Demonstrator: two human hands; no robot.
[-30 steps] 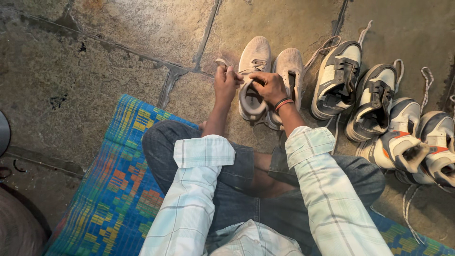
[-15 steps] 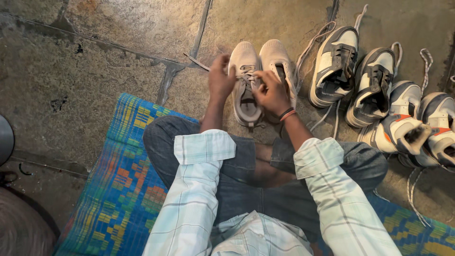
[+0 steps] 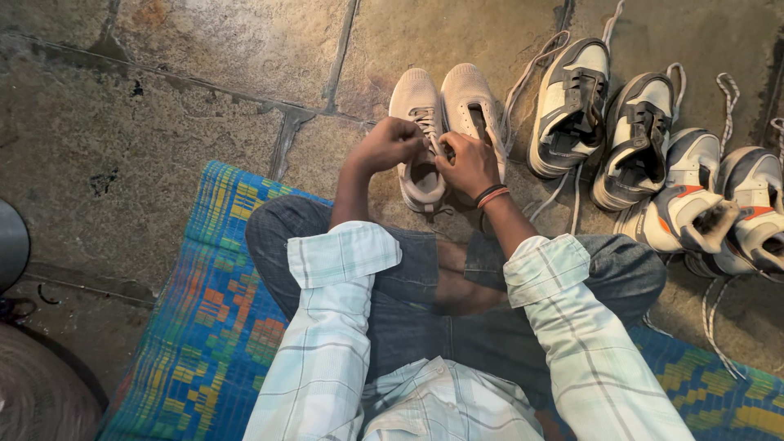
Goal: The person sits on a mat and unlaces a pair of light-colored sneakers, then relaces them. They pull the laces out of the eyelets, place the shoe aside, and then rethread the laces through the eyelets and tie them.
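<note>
Two hands, left hand (image 3: 390,145) and right hand (image 3: 468,163), pinch the lace on one tan shoe (image 3: 420,139); its bow is not tied yet.

Shirt: pale mint-and-white plaid with thin grey check lines, long sleeves rolled into broad cuffs below the elbow on both arms, left cuff (image 3: 343,253) and right cuff (image 3: 545,268); shirt front hangs loose and creased at the lap. Trousers: dark blue denim jeans (image 3: 425,327), faded at the knees, lower legs bare where the cloth rides up. Right wrist carries two thin bands (image 3: 491,194), one black, one orange-red.
</note>
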